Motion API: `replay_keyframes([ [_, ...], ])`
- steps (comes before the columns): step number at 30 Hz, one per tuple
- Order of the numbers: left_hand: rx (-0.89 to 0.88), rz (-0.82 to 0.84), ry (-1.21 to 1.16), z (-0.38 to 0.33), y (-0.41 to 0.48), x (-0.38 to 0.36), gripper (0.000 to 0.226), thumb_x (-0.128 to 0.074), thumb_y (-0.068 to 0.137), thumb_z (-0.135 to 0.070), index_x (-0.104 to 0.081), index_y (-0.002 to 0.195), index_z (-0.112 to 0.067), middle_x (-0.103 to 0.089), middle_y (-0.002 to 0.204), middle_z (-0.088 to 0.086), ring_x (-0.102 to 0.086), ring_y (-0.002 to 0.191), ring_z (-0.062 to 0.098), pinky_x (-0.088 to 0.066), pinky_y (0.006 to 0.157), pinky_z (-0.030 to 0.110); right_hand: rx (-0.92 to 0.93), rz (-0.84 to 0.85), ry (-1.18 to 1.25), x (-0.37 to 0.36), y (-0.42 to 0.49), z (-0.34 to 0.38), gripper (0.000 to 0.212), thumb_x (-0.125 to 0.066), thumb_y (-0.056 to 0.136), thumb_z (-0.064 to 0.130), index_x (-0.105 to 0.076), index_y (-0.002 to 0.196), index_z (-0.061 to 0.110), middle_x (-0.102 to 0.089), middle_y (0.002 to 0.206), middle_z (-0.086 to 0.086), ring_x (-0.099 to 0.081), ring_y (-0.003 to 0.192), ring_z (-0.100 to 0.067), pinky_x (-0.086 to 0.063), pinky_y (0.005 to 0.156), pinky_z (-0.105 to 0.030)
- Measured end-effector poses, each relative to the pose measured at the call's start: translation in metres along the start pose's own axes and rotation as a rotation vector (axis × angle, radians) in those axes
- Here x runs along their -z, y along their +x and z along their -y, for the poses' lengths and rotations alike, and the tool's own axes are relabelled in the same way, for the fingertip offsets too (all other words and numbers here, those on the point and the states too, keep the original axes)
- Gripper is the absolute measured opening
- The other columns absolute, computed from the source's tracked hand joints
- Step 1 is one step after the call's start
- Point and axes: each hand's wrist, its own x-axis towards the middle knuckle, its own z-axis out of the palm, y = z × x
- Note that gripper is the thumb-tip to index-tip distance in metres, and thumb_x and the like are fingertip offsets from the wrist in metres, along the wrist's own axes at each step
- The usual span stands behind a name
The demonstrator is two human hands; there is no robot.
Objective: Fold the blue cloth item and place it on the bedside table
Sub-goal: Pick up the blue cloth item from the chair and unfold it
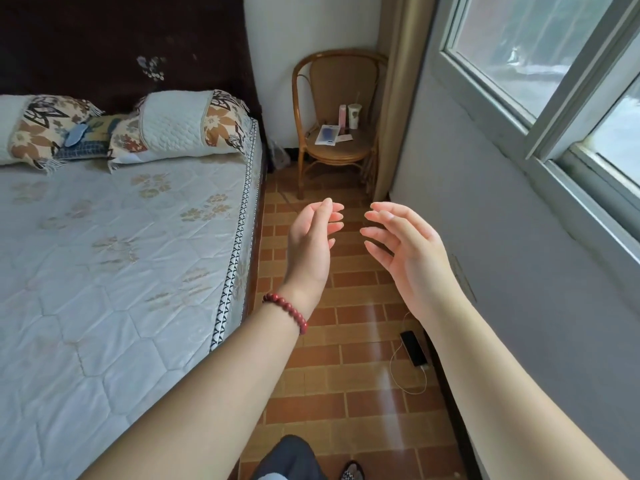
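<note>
Quilted bed (114, 271) at left, brick-tiled floor (346, 344), grey wall (502, 237) with window (540, 53) right.

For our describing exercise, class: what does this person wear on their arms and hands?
No sleeves are in view; both arms are bare. By the left hand, the wrist carries a bracelet of round, dark red beads. The right hand and its wrist show no bracelet, watch or glove.

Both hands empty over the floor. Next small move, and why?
Probably reach the left hand toward the blue cloth item between the pillows: it lies untouched at the head of the bed, and the right hand is open too, holding nothing.
</note>
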Motion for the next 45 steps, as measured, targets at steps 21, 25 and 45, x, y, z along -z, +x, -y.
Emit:
replay_keyframes([
  [21,-0.030,0.063,0.055,0.000,0.311,-0.012,0.028,-0.043,0.082,-0.049,-0.064,0.074,-0.033,-0.065,0.083,-0.010,-0.062,0.085,0.008,-0.043,0.074,0.026,-0.018,-0.016,0.024,-0.059,0.308,-0.008,0.015,-0.060,0.082,0.029,-0.074,0.086,0.029,-0.072,0.083,0.007,-0.067,0.080,-0.009,-0.051,0.071,-0.022],
  [25,-0.051,0.050,0.069,-0.003,0.358,-0.004,0.028,-0.042,0.083,-0.048,-0.064,0.078,-0.031,-0.066,0.084,-0.011,-0.063,0.084,0.004,-0.044,0.073,0.023,-0.041,0.005,0.017,-0.074,0.351,-0.013,0.015,-0.059,0.083,0.028,-0.074,0.086,0.029,-0.072,0.084,0.007,-0.067,0.081,-0.009,-0.050,0.073,-0.023],
  [45,-0.042,-0.089,0.087,-0.002,0.638,-0.060,0.027,-0.041,0.087,-0.044,-0.063,0.078,-0.030,-0.066,0.085,-0.010,-0.063,0.087,0.010,-0.046,0.073,0.026,-0.055,0.064,-0.064,-0.082,0.649,-0.006,0.016,-0.054,0.094,0.020,-0.069,0.090,0.022,-0.070,0.081,0.006,-0.065,0.074,-0.005,-0.047,0.068,-0.018],
])
